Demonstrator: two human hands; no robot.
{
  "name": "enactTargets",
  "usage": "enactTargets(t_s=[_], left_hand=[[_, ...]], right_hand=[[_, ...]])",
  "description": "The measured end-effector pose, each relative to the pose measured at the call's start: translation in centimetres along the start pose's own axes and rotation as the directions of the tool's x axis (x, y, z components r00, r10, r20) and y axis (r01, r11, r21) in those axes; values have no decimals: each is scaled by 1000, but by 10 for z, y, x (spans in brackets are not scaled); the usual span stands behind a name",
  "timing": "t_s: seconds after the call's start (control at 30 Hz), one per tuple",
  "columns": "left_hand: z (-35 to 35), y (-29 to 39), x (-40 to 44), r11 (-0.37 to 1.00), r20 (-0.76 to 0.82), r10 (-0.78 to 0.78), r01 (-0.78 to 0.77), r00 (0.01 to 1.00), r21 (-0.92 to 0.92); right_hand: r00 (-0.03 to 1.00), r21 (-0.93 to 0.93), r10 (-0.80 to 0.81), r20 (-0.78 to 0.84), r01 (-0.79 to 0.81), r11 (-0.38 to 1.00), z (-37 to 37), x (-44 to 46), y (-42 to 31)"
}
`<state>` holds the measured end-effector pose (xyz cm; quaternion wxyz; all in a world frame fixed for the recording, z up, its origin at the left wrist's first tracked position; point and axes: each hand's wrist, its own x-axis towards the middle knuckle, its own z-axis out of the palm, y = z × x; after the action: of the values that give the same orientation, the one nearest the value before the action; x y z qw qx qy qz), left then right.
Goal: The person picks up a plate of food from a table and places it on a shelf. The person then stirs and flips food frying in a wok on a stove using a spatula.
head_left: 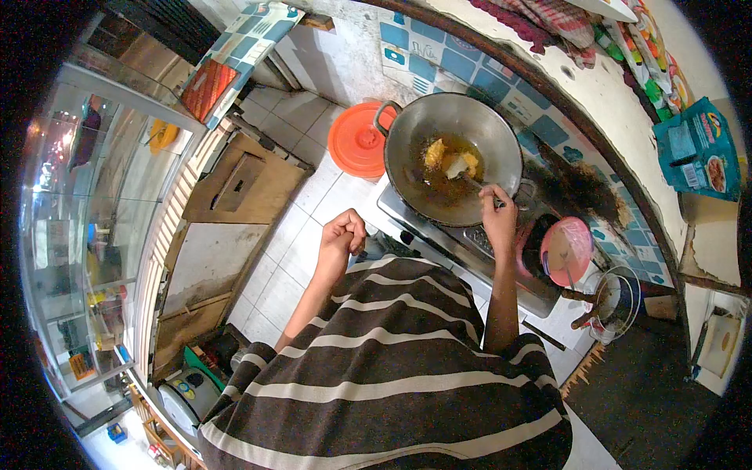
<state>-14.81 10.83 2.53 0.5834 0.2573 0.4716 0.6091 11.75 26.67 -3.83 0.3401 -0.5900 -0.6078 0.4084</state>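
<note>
A large metal wok (407,133) sits on the stove (403,215), with oil and pieces of golden-brown fried food (434,154) at its bottom. My right hand (498,210) is closed around the handle of a spatula (457,168) over the wok's near right rim. The spatula's blade rests in the oil among the food. My left hand (342,235) hovers in front of my body, left of the stove, with its fingers curled in and nothing visible in them.
An orange lidded bucket (356,139) stands on the tiled floor left of the wok. Right of the stove are a pink bowl (568,249) and a wire strainer (617,304). A teal packet (697,149) hangs on the wall. A wooden cabinet (227,184) is at left.
</note>
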Motion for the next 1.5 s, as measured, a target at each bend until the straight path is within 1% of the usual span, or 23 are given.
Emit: enactTargets(t_s=[0.07,0.17,0.27,0.37,0.5,0.57,0.67,0.77,0.87,0.97,1.07,1.27,1.37,1.5], left_hand=[[0,0,-1,1000,-4,-2,2,1000,0],[-2,-1,0,1000,3,-1,1,1000,-11],[-2,-3,2,1000,0,1,-1,1000,8],[-3,-4,3,1000,-9,-2,2,1000,20],[-3,-3,3,1000,-5,-7,7,1000,5],[-3,-3,3,1000,-7,-8,8,1000,1],[-3,-3,3,1000,-8,-6,6,1000,-12],[-4,-3,3,1000,-6,-3,3,1000,-18],[-5,-4,4,1000,-8,-1,1,1000,-14],[-4,-4,4,1000,-9,3,-3,1000,-8],[-3,-3,4,1000,-5,8,-8,1000,-7],[-4,-4,4,1000,-16,0,0,1000,1],[-2,-4,4,1000,-23,0,0,1000,1],[-3,-4,4,1000,-22,0,-1,1000,-5]], right_hand=[[998,4,-55,-20,55,998,-3,1,2],[994,-55,-107,-30,105,993,-5,1,-1],[995,-102,-92,-43,87,991,-3,-3,-18],[1000,-47,16,-10,-16,999,1,1,-18],[999,153,28,-30,-23,988,9,10,7],[998,264,56,-17,-50,963,11,13,11],[998,393,56,-31,-39,919,12,16,13],[992,355,123,-3,-114,928,7,14,5],[993,378,113,-43,-88,921,9,14,-1],[995,375,91,-45,-68,925,7,14,-4],[994,368,109,-30,-90,926,3,15,-10],[994,367,100,-34,-80,927,3,20,-12],[993,436,111,-27,-88,895,9,26,-14],[998,396,57,3,-53,917,11,30,-13]])
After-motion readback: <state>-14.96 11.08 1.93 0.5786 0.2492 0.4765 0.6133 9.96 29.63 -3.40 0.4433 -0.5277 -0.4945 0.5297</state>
